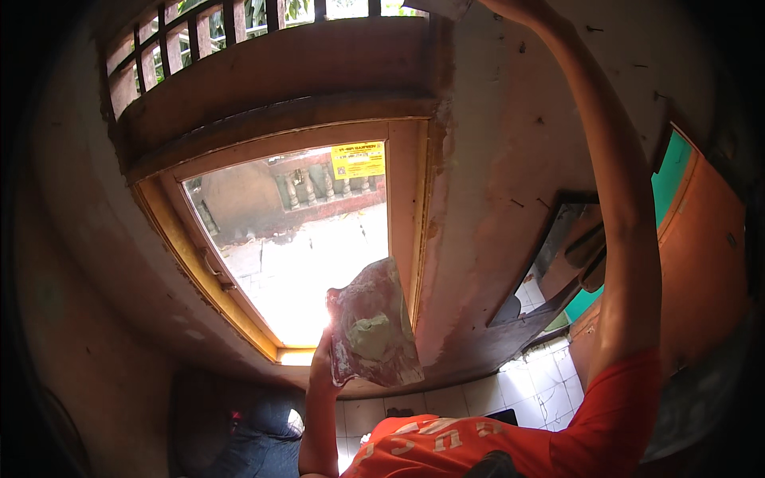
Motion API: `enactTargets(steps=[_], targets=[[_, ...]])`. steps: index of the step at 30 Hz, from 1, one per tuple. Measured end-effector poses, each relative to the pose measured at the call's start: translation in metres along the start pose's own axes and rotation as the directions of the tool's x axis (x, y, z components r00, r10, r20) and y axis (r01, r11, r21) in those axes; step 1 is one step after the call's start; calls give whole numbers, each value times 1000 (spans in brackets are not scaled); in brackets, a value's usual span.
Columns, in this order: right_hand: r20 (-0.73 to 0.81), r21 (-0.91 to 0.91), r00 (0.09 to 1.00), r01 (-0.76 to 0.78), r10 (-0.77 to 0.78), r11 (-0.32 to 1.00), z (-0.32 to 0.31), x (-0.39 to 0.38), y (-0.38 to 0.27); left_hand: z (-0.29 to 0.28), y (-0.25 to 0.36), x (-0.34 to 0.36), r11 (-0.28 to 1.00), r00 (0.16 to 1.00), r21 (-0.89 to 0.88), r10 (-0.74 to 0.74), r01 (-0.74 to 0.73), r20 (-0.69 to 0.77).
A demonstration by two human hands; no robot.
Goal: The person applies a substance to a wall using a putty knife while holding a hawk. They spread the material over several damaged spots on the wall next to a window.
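Observation:
My left hand [322, 358] grips a flat reddish-brown board [386, 307] by its left side, with most of the fingers hidden behind it. A pale greenish-grey lump of paste [374, 336] sits on the board, and whitish smears mark its surface. High up, my right arm stretches to the wall beside the upper frame. The right hand [514, 6] is cut off by the top edge, closed at the end of a flat greyish piece [440, 6] whose kind I cannot make out. That piece lies close to the wall at the grille's right end.
A wood-framed glass pane [287, 239] with a yellow sticker [358, 161] stands before me, below a barred opening [207, 36]. Nails [594, 29] stick out of the right wall. A dark-framed mirror [546, 263], an orange door [701, 247], and blue denim cloth [259, 438] are around.

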State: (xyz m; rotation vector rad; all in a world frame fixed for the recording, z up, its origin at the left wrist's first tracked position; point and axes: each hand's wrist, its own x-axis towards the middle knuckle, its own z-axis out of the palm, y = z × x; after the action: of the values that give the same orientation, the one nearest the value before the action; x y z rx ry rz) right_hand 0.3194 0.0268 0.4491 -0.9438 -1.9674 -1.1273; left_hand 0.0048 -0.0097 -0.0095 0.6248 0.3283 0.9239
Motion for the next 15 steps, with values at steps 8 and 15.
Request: enactTargets(steps=[8,15], targets=[[82,32,996,-45,42,998,13,12,9,-19,-7,0,999,999,-36,-26,27,28],[130,2,976,-177,175,984,14,8,11,-7,-10,5,998,999,-42,-36,35,-17]])
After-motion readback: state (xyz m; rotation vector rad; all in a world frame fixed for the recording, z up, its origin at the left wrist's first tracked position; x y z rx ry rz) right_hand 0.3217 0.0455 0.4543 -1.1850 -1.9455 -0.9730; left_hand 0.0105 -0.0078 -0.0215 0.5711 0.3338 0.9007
